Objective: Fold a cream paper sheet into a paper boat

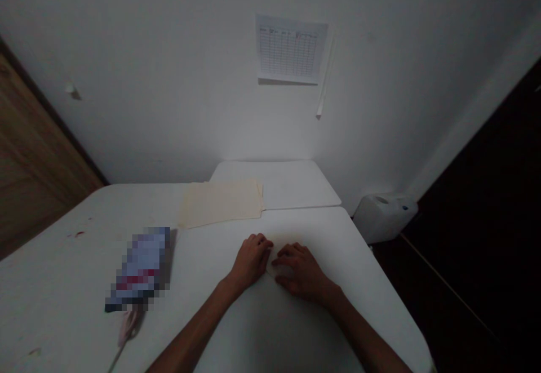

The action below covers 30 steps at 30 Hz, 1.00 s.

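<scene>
Both hands meet over a small pale, paper-like piece on the white table. It blends with the tabletop, and much of it is covered by fingers, so its full shape cannot be made out. My left hand has its fingers bent and closed at the piece's left edge. Opposite it, my right hand curves over the right side, with thumb and fingers bent onto the piece. Beyond the hands, to the left, lie cream-coloured sheets, flat and slightly overlapping.
A pixelated bluish item with a cord lies on the left. A white board sits against the wall, under a printed table sheet. Right of the table stands a white container; a wooden panel is at far left.
</scene>
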Available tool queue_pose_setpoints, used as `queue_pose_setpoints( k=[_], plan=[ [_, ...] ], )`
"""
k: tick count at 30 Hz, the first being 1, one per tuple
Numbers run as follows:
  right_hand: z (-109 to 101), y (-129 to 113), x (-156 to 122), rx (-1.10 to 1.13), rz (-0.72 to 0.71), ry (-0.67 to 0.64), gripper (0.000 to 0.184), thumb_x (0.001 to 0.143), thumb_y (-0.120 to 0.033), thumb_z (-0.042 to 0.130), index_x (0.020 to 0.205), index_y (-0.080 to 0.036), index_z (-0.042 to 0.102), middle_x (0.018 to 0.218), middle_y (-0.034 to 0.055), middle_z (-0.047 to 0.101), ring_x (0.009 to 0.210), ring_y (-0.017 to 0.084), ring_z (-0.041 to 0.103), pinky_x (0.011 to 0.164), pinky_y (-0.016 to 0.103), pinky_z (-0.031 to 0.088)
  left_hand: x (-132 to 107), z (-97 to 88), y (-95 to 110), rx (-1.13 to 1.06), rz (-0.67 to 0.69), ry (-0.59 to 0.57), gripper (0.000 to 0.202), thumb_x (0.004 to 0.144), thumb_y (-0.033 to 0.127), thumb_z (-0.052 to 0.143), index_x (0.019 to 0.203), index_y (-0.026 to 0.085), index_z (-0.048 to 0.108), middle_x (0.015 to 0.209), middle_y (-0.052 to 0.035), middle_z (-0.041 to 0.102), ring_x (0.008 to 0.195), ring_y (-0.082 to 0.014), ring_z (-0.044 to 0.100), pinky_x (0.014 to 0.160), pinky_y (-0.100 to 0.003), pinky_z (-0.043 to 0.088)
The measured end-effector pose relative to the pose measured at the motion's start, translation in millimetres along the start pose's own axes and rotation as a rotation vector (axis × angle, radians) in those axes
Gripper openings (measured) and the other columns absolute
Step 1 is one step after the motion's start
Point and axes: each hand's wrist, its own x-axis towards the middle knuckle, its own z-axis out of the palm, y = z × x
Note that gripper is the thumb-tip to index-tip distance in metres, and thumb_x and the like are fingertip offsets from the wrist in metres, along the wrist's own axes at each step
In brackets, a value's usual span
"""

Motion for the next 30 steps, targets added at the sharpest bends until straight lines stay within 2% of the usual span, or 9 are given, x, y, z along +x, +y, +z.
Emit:
queue_pose_setpoints(
  k=[6,16,24,30],
  plan=[
    [-3,2,5,-0.024,0.006,-0.025,0.049,0.074,-0.039,0.069,0.120,-0.027,0.058,0.120,0.0051,0.055,0.109,0.025,0.047,0.097,0.040,0.032,-1,4.6,-4,-0.018,-0.010,0.040,0.018,0.089,0.016,0.049,0.100,0.020,0.063,0.095,-0.0068,0.059,0.090,-0.0213,0.052,0.080,-0.035,0.041],
    [-6,-3,2,-0.069,-0.011,-0.010,0.050,0.076,-0.040,0.065,0.124,-0.027,0.055,0.121,0.0062,0.054,0.109,0.026,0.046,0.097,0.041,0.032,-2,4.2,-4,-0.071,-0.020,0.060,0.016,0.088,0.015,0.051,0.098,0.019,0.062,0.095,-0.0066,0.058,0.091,-0.0217,0.051,0.082,-0.034,0.042],
    [-11,5,9,-0.085,0.039,-0.061,0.066,0.070,-0.050,0.070,0.129,-0.027,0.052,0.121,0.0079,0.052,0.110,0.028,0.045,0.097,0.042,0.033,-1,0.6,-2,-0.107,-0.029,0.070,0.012,0.086,0.013,0.050,0.085,0.019,0.061,0.091,-0.0061,0.056,0.089,-0.0210,0.051,0.080,-0.034,0.043],
    [-18,5,14,-0.121,0.039,-0.129,0.072,0.069,-0.058,0.067,0.131,-0.026,0.050,0.122,0.0095,0.050,0.110,0.030,0.047,0.093,0.042,0.039,-1,0.7,-2,-0.075,-0.018,0.064,0.012,0.086,0.014,0.050,0.085,0.017,0.061,0.091,-0.0068,0.056,0.089,-0.0210,0.051,0.080,-0.034,0.043]
  ],
)
